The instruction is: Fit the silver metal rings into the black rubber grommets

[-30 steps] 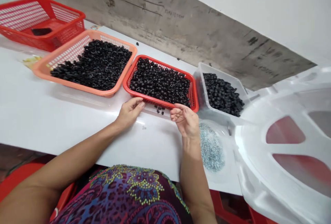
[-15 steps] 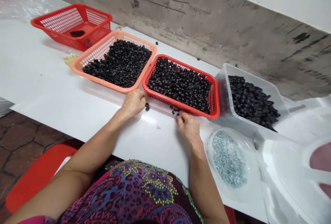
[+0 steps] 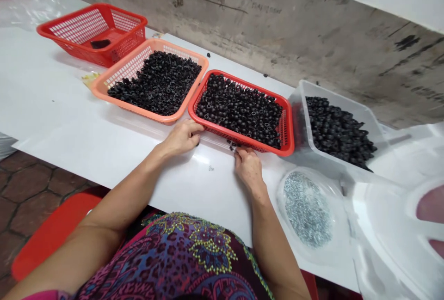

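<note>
My left hand (image 3: pixel 182 137) rests on the white table (image 3: pixel 69 119) at the front left corner of the middle red basket (image 3: pixel 263 148). Its fingers are curled down over a small dark piece. My right hand (image 3: pixel 247 165) lies in front of the same basket. The fingertips are pinched on a few loose black pieces (image 3: pixel 231 144) lying on the table against the basket's front rim. The basket is full of small black ring-shaped pieces (image 3: pixel 239 108).
An orange basket (image 3: pixel 138 109) of black pieces and a nearly bare red basket (image 3: pixel 121 45) stand to the left. A clear tub (image 3: pixel 301 106) of black pieces stands to the right. A clear dish (image 3: pixel 281 198) holds small silver parts, beside white moulded plastic (image 3: pixel 391 226).
My right hand turned palm-down and reached onto the loose pieces by the basket. My left hand slid over the lone black piece beside it. The view swung left.
</note>
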`<state>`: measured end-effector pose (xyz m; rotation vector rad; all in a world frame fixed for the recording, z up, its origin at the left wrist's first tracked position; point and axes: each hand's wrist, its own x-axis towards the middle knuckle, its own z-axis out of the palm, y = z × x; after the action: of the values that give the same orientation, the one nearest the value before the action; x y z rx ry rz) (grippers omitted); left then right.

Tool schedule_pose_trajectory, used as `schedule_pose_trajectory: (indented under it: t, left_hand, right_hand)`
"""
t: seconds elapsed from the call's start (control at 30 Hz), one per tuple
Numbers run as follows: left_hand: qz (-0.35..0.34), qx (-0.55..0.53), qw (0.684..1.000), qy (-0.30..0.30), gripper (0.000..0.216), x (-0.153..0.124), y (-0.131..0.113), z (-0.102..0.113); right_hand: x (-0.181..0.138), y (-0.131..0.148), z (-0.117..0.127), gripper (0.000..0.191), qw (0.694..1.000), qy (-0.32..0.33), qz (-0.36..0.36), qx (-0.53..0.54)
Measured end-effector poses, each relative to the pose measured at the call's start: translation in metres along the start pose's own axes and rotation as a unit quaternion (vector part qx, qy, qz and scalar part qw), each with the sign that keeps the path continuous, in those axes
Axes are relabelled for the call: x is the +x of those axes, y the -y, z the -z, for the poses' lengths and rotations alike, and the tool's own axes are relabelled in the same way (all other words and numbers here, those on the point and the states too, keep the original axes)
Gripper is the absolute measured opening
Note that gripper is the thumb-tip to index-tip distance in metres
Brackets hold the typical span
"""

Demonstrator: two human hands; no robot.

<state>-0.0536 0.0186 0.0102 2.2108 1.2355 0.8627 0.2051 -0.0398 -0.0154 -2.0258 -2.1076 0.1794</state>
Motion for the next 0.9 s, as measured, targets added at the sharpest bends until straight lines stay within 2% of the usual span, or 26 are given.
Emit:
schedule_pose_trajectory:
  t: [0.1,0.17,0.27,0.4,0.6,0.77,0.9]
  left_hand:
    - [-0.065,0.004,0.998,0.014,0.026,-0.002,-0.009,-0.013]
    - [-0.091,0.053,0.993,0.053,0.026,-0.004,-0.016,-0.025]
    - [-0.085,0.142,0.981,0.103,0.028,-0.007,-0.023,-0.038]
    - [-0.062,0.206,0.971,0.104,0.028,-0.006,-0.029,-0.046]
    - [-0.087,0.161,0.976,0.118,0.027,-0.007,-0.029,-0.038]
    - [-0.157,0.059,0.966,0.198,0.018,-0.014,-0.038,-0.027]
    - [-0.162,0.078,0.955,0.235,0.016,-0.016,-0.043,-0.028]
  right_hand:
    - [-0.001,0.002,0.001,0.034,1.0,-0.003,0.003,0.014]
    - [-0.002,0.003,0.0,0.038,1.0,-0.012,0.012,0.022]
    - [-0.002,0.007,0.0,0.044,0.999,-0.019,0.023,0.026]
    - [-0.001,0.016,0.001,0.048,1.0,-0.007,0.02,0.023]
    - [-0.002,0.019,0.0,0.042,0.995,-0.022,0.059,0.075]
    - [-0.003,0.013,-0.005,0.031,0.985,-0.048,0.042,0.162]
    - [-0.003,0.011,-0.004,0.029,0.975,-0.039,0.036,0.215]
